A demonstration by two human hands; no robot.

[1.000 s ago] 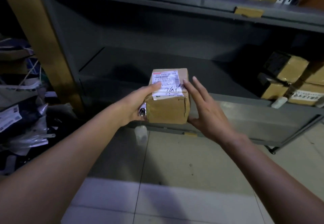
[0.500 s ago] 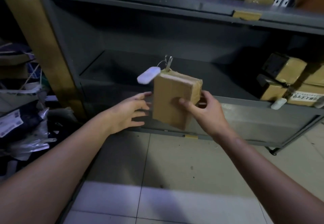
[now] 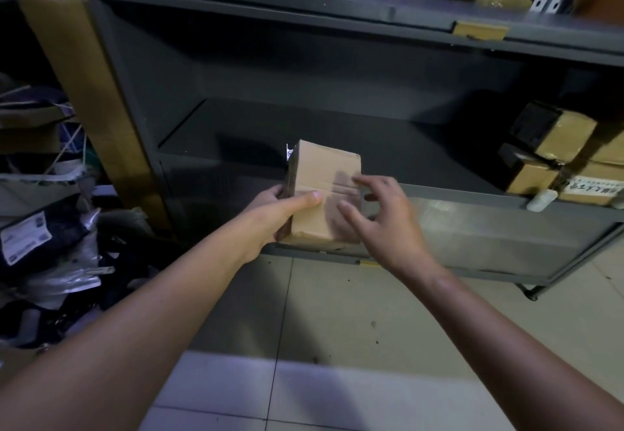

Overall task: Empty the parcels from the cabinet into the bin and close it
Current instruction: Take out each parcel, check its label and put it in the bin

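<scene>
— Dim storeroom, pale floor tiles, and a grey metal cabinet standing open. What are the hands doing?

— The left hand is gripping a brown cardboard parcel by its left edge, thumb lying across the front, holding it upright in the air just before the lower shelf. The right hand is hovering at the parcel's right side, fingers spread and loosely bent, clamping nothing. It is blurring, so I cannot tell whether it is touching.

— And doing this step well?

— I would be bringing that right hand under the far edge, sharing the weight, then turning toward the bin, which is not showing here.

— Counting?

— One parcel in hand. Three taped brown boxes, perhaps four, are sitting stacked at the shelf's right end.
</scene>
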